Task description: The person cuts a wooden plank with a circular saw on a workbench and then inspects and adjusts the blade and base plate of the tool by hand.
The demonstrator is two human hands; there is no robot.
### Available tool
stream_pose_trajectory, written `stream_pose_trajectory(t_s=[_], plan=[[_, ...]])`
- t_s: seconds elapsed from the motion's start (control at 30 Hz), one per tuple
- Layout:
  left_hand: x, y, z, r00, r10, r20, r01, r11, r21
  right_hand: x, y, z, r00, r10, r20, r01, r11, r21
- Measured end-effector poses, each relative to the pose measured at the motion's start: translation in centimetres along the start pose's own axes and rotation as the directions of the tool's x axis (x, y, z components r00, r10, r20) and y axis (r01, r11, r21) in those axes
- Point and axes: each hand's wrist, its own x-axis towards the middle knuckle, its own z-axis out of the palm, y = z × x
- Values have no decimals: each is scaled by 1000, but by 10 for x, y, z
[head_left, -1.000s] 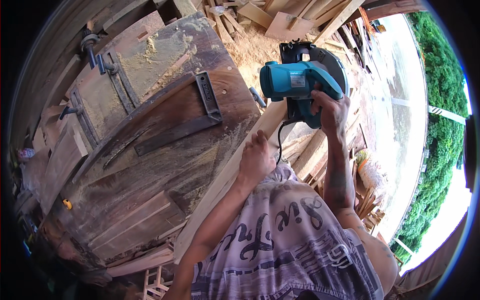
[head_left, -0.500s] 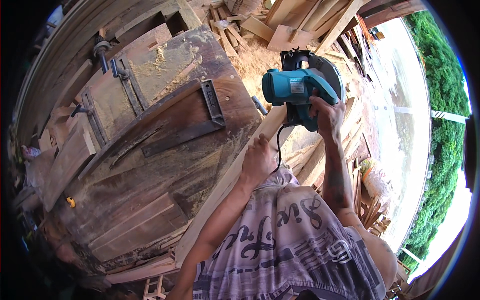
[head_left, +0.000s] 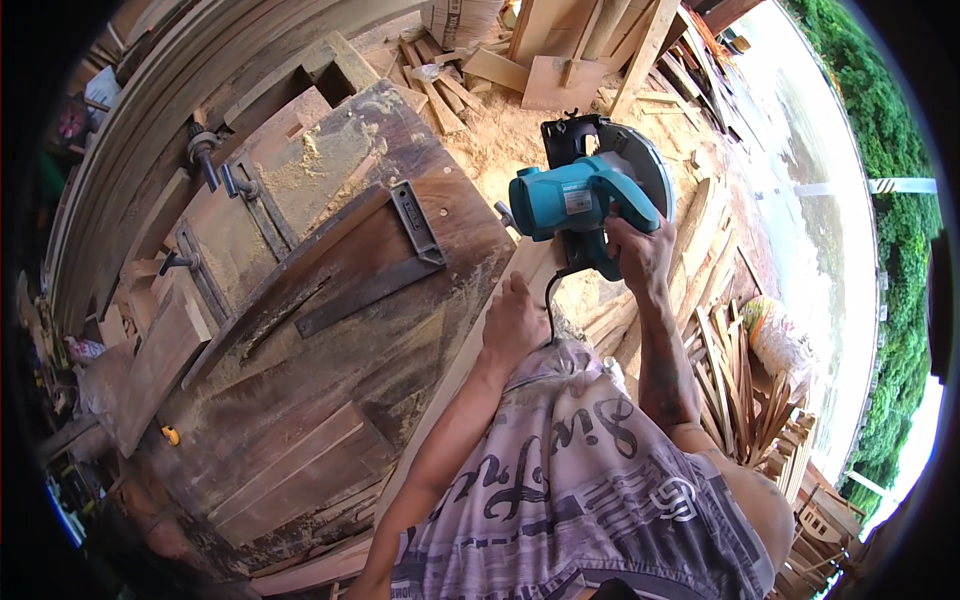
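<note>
Head: right hand point(head_left: 642, 248) holds saw point(head_left: 560, 200) at board end point(head_left: 537, 262), beyond bench edge point(head_left: 468, 195).

We are in a woodworking shop, open to the air at three o'clock, where trees point(head_left: 908, 250) show. Sawdust point(head_left: 500, 130) covers the ground at twelve and dusts the bench point(head_left: 275, 400) at eight; scraps point(head_left: 716, 372) pile up near four. Clamps point(head_left: 268, 218) sit at ten, a square point(head_left: 418, 228) lies just off centre toward eleven, and we see a saw point(head_left: 575, 196) at half past one.
</note>
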Motion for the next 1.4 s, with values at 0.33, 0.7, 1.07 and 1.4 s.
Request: stream_pose_trajectory(t_s=[0.33,0.7,1.07,1.4], plan=[[-12,24,0,985,43,169,-42,999,-10,-43,-1,-69,976,217,13,-217,976,1],[-22,66,21,946,-170,275,102,964,245,2,-40,-136,933,283,221,-300,953,45],[1,41,9,900,-68,430,68,998,15,-127,-45,-131,949,313,35,-312,950,-15],[50,-34,-60,895,-136,424,296,893,-338,-212,0,-167,926,365,-100,-378,898,-226]])
